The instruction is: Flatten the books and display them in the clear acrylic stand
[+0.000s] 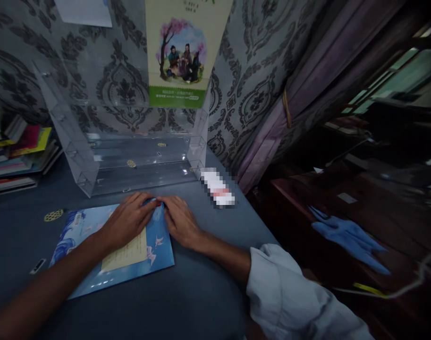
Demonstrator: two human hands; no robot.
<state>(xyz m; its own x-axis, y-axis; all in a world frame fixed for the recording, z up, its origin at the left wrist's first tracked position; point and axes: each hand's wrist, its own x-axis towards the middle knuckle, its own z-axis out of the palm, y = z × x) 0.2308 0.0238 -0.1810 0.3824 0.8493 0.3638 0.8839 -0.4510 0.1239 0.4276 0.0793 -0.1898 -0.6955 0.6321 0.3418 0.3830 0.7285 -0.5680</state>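
**Against damask wallpaper (126, 89), covering a blue illustrated book (123, 257) with both hands**

On the blue-grey desktop (208, 293), in front of a clear acrylic rack (70, 151), resting left hand (128, 219) across the book's upper part, with fingers narrow. Touching its upper right corner with right hand (181, 219), fingers bent and close together. Cannot tell whether pinching anything at the fingertips. Farther left, seeing stacked books (17, 156); right of the rack, a pixelated white item (218, 188).
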